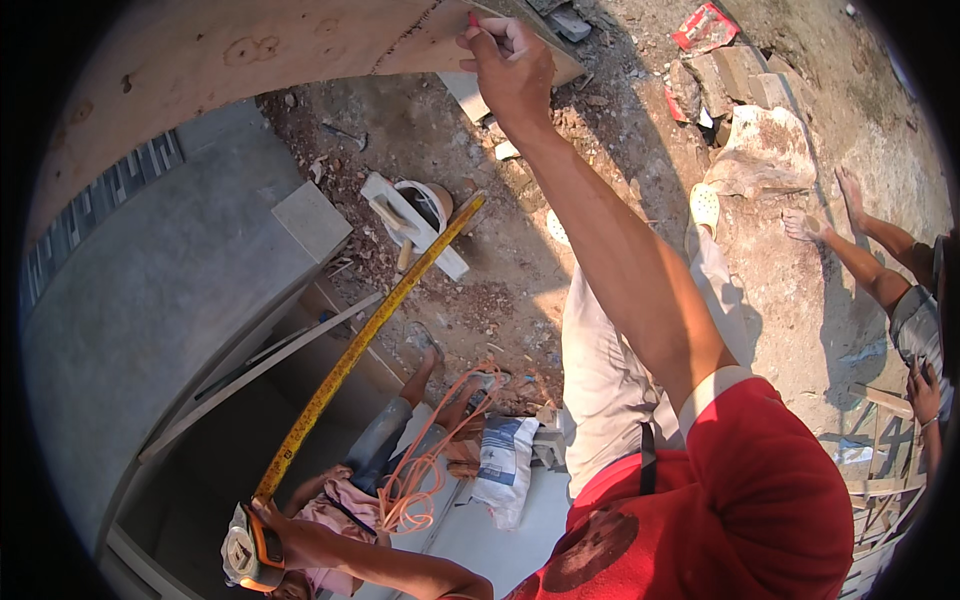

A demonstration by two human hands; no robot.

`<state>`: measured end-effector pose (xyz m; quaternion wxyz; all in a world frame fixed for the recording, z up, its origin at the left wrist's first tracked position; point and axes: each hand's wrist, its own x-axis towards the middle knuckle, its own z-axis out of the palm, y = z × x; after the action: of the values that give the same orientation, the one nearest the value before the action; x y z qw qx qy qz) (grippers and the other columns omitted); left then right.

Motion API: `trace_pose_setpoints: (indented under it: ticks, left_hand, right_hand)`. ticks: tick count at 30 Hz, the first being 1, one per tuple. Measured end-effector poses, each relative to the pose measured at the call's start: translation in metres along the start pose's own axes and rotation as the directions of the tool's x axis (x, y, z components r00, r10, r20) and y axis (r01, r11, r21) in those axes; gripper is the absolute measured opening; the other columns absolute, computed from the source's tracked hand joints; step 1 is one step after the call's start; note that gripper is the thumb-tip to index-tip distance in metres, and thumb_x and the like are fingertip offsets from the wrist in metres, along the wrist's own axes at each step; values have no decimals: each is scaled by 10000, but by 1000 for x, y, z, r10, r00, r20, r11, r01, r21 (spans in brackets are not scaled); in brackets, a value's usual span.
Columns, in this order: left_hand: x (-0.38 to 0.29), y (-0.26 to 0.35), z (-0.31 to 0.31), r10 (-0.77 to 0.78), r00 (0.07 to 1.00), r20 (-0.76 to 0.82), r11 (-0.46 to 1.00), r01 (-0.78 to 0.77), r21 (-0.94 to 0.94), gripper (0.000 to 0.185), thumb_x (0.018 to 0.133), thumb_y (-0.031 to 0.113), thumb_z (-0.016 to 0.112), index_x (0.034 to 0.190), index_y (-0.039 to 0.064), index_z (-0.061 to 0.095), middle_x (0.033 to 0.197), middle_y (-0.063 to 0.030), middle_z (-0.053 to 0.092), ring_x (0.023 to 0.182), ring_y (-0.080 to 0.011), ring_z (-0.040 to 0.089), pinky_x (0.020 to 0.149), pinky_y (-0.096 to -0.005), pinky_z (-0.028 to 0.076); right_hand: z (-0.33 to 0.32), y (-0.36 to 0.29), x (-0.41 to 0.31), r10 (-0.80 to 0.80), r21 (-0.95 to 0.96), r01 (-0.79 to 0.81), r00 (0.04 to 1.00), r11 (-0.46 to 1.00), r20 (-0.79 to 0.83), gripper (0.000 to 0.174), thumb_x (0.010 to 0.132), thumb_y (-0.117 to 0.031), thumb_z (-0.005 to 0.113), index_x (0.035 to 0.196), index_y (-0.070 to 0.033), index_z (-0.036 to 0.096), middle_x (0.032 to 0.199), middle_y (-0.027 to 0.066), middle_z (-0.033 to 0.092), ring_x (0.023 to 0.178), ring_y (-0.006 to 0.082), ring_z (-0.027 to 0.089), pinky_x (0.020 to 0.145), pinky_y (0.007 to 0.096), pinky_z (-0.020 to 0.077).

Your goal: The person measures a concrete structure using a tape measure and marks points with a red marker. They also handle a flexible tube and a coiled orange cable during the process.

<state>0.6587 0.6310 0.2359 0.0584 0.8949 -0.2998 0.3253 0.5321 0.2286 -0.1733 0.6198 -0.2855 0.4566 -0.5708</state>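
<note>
My left hand (281, 529) at the bottom left holds a tape measure (251, 551) with an orange and grey case. Its yellow blade (352, 352) runs out up and to the right, the free end hanging over the ground. At the top, my right hand (514, 64) grips a small red marking tool (473, 20), perhaps a pencil or crayon, against a plywood sheet (300, 45). Knots and a dark, jagged line show on the sheet near that hand. The tool's tip is hard to make out.
Below the blade lie a bucket (424, 202) and a plastering float (409, 225). A grey slab (187, 232) fills the left. Two other people are near, one with bare feet (806, 225), one in a pink shirt (345, 510) beside orange cord (412, 480). Rubble and a white sack (506, 465) stand about.
</note>
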Motion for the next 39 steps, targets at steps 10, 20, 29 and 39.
trace_pose_setpoints:
  ticks: [10, 20, 29, 39]
  left_hand:
    - [0, 42, 8, -134, 988, -79, 954, 107, -282, 252, 914, 65, 729, 1099, -90, 658, 1113, -180, 685, 998, -223, 694, 842, -321, 634]
    - [0, 39, 9, -111, 990, -86, 969, 89, -231, 232, 938, 56, 693, 1117, -88, 657, 1145, -180, 674, 988, -230, 698, 830, -316, 641]
    - [0, 23, 6, -84, 995, -51, 979, 73, -189, 199, 964, 65, 660, 1117, -56, 692, 1191, -169, 665, 1018, -209, 692, 828, -308, 630]
    - [2, 10, 9, 51, 999, -10, 999, -51, -12, 208, 966, 41, 639, 1140, -64, 686, 1198, -150, 672, 1046, -203, 678, 877, -309, 599]
  right_hand:
    - [-4, 2, 1, -17, -168, 26, 999, 985, 51, 247, 963, -141, 641, 1075, 78, 670, 979, 146, 740, 909, 180, 733, 765, 307, 643]
    - [-12, 0, 6, -58, -73, 60, 998, 996, 21, 268, 981, -167, 642, 1093, 76, 657, 991, 145, 738, 911, 176, 727, 769, 318, 639]
    - [-14, 1, 11, -41, -79, 42, 999, 996, 22, 258, 975, -177, 659, 1093, 51, 678, 988, 124, 740, 908, 163, 722, 784, 311, 632]
    - [-19, -1, 11, -158, -270, 160, 987, 949, 30, 231, 947, -185, 686, 1042, 24, 717, 898, 72, 760, 829, 132, 726, 752, 282, 585]
